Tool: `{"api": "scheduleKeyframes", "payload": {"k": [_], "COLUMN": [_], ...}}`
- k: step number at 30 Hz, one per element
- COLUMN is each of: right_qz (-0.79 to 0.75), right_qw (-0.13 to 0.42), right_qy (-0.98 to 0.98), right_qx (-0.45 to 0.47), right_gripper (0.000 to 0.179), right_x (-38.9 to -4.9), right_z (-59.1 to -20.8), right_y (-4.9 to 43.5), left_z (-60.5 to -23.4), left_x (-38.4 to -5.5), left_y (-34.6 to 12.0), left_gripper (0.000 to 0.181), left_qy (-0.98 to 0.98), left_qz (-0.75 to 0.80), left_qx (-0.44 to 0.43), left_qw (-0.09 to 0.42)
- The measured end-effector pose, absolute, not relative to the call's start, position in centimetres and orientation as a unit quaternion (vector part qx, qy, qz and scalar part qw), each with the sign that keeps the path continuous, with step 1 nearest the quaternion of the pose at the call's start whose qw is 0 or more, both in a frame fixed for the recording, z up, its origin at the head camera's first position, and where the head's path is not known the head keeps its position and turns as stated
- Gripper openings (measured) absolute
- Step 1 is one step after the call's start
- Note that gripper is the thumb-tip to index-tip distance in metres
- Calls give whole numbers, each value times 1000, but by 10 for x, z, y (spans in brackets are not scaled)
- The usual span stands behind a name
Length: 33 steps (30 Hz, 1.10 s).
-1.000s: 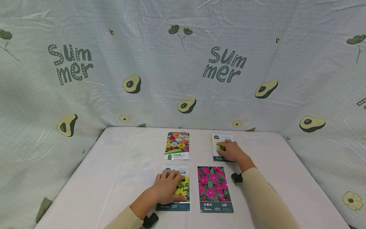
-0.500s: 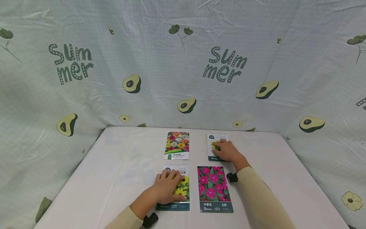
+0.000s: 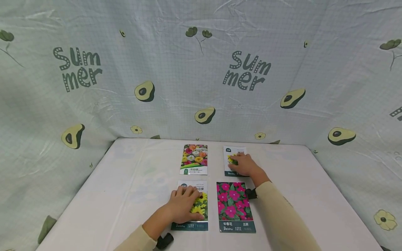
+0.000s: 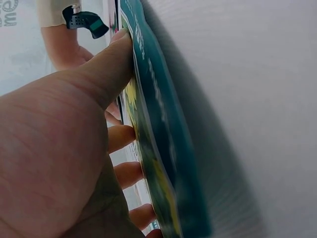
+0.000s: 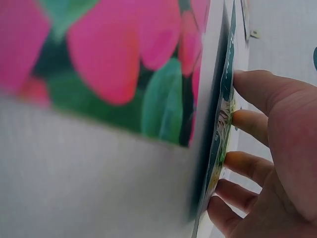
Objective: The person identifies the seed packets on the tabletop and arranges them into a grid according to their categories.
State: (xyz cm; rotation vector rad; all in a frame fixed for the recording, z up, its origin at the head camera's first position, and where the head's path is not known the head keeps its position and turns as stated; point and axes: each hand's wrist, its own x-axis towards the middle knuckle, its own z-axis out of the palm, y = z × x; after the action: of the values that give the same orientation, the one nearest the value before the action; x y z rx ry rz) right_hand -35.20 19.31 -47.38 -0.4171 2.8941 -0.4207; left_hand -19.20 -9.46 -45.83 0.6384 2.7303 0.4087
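Note:
Four-fingered contact from my left hand (image 3: 183, 205) keeps it lying on the front-left seed packet (image 3: 200, 210), printed with yellow flowers and a teal bottom band. In the left wrist view, fingertips and thumb touch that packet's face (image 4: 158, 114). At the back right, my right hand (image 3: 246, 165) rests its spread fingers on another yellow-flower packet (image 3: 228, 156), covering its right part. The right wrist view has fingertips pressing on this packet (image 5: 223, 119), which lies along the table. Neither hand curls round a packet.
A rose-printed seed packet (image 3: 194, 158) lies at the back left. The pink-flower packet (image 3: 233, 205) sits at front right, close by the right wrist's black camera (image 3: 251, 193). Behind the white table (image 3: 141, 174) hangs a cloth (image 3: 176, 69) with avocado prints.
My right hand has slid the back-right packet leftward across the table, towards the rose packet. The left hand and the other packets have stayed in place.

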Motion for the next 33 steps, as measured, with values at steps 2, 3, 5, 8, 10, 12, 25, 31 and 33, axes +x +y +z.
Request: {"api": "scheduleKeyframes", "payload": {"k": [2,3,5,8,10,12,25,31,33], "right_qz": [-140,-138,-136,-133,-135,-137,-129,-131,-132], "right_qw": [93,92,94,95,96,93,90,87,88], "right_qy": [976,976,976,976,976,976,978,978,978], "right_qx": [-141,-142,-141,-142,-140,-141,-134,-136,-136], "right_gripper": [56,56,56,56,57,56,58,58,58], "right_x": [-352,-352,-351,-351,-351,-352,-351,-351,-351], "right_z": [-473,-473,-473,-473,-474,-475,-475,-476,-476], "right_y": [191,190,188,185,184,182,169,163,162], "left_z": [-458,-459,-459,-460,-461,-461,-462,-463,-464], "left_x": [-192,-192,-192,-192,-192,-192,-193,-195,-195], "left_y": [-95,-95,-95,-95,-95,-95,-95,-95,-95], "left_gripper": [79,79,78,79,79,79,80,80,80], "left_qy": [952,952,953,953,953,954,954,953,953], "left_qz": [143,143,141,139,138,137,135,135,135], "left_qx": [222,222,223,224,225,225,222,219,219], "left_qw": [153,153,151,149,148,147,151,158,160]}}
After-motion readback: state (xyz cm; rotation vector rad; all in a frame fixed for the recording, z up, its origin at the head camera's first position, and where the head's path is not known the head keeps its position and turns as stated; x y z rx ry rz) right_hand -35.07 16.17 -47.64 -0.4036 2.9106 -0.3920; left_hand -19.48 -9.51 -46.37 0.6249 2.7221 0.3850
